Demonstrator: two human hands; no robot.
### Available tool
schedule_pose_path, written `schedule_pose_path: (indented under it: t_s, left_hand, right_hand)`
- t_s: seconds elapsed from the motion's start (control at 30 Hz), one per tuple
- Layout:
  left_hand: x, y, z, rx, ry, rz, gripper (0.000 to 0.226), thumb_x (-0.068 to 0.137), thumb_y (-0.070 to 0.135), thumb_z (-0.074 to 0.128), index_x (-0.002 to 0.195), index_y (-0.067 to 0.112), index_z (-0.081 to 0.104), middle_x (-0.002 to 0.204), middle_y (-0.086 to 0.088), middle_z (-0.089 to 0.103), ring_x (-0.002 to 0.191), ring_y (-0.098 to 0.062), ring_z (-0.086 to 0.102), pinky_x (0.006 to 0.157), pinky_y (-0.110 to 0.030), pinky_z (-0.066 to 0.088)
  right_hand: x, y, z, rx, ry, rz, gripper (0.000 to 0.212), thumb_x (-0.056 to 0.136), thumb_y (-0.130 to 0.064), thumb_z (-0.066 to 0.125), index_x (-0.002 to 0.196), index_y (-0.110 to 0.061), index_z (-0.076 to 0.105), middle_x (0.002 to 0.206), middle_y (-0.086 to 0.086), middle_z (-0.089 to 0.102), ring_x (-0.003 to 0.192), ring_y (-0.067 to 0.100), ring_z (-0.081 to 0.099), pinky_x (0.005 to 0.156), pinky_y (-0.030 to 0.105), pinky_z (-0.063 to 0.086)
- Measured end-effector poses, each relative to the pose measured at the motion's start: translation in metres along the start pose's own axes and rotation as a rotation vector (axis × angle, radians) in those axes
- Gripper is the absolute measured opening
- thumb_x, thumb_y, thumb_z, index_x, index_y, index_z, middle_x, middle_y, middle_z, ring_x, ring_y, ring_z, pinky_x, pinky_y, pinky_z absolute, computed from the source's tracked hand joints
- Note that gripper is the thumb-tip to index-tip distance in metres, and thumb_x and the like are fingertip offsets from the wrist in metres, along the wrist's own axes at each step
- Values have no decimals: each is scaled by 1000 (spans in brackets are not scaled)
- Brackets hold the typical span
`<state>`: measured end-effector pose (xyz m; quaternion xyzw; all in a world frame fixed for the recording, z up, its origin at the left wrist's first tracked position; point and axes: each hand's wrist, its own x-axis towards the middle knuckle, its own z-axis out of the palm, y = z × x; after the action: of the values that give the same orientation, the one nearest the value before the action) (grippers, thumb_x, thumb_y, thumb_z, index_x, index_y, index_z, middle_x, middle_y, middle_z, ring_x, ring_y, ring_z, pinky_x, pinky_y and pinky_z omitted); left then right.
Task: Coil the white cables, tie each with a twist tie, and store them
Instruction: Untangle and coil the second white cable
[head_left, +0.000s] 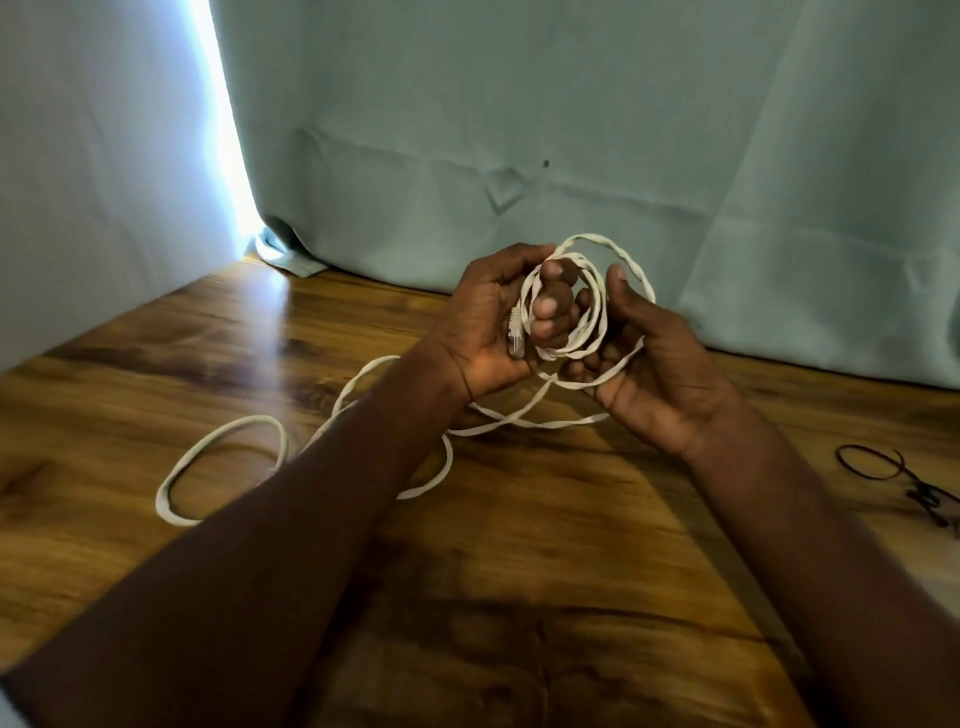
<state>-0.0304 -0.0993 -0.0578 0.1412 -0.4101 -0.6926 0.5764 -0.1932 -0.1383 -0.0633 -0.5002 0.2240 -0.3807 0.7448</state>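
Home: curtain (571, 104), wooden table (467, 545)

The slack of the white cable (311, 441) lies in loose loops on the bench (519, 571), on the near-left side of the raised hands, and there it stands in the way of a low pass. Right of the cable, near the bench edge, lie dark twist ties (893, 473). Behind the cable a curtain (571, 130) closes the far side.

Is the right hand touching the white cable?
Touching. The head view shows the white cable running across the right hand's curled fingers.
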Motion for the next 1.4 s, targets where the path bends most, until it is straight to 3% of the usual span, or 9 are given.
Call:
schedule_pose_path:
  t_s: [0.1,0.2,0.3,0.53,0.7,0.83,1.07,1.2,1.4]
  left_hand:
    - [0,1,1,15,73,-32,31,104,24,32,85,9,52,53,-1,51,44,-13,48,50,-23,38]
    - [0,1,3,28,101,-73,36,106,25,32,87,4,55,53,0,48,42,-12,44,48,-25,38]
    - [-2,3,4,99,124,-121,45,106,39,39,84,3,56,51,2,46,41,-11,41,47,-24,38]
    - [1,-1,12,165,179,-165,43,107,37,43,79,7,55,48,2,48,38,-9,44,45,-22,39]
    - [2,9,-3,107,267,-164,45,105,37,49,66,15,49,33,7,31,24,-9,25,34,-20,20]
    - [-1,12,-6,72,220,-177,51,106,39,47,61,16,49,31,7,29,22,-9,23,32,-20,16]
    - [1,6,3,7,224,-167,42,106,40,45,74,14,48,40,7,37,30,-7,31,36,-19,31]
    - [-1,8,3,22,218,-238,45,106,33,49,72,6,61,52,4,51,41,-7,47,47,-23,46]
    - [-2,9,-3,28,73,-303,49,110,40,38,99,-2,59,71,-4,62,58,-13,58,60,-29,54]
  right_hand:
    - [4,0,-6,161,-8,50,58,102,-29,62,151,-1,48,109,8,59,120,27,45,119,42,32]
    - [6,4,-3,171,-11,77,33,105,-33,54,121,-10,70,68,-4,56,92,23,59,71,31,49]
    - [5,7,5,124,9,67,43,106,-40,47,89,-14,76,53,-6,48,79,23,67,71,34,47]
    - [9,3,2,224,12,89,47,106,-37,50,85,-5,77,79,10,48,76,19,48,65,37,62]
    - [2,2,-3,146,-260,163,52,103,-50,46,100,-6,73,77,-1,45,78,18,52,68,32,34]
    - [8,8,1,126,-217,133,60,106,-59,34,95,-10,67,71,-4,48,64,10,47,52,24,34]
    - [9,6,8,270,-67,148,66,103,-67,30,79,-12,59,46,-7,39,54,14,47,48,18,21]
    - [9,5,5,239,-22,152,66,106,-62,31,94,-8,67,44,-8,34,66,21,56,38,15,25]
    - [1,-1,5,161,20,164,70,106,-61,26,86,-11,71,39,-6,37,61,20,58,40,14,17]
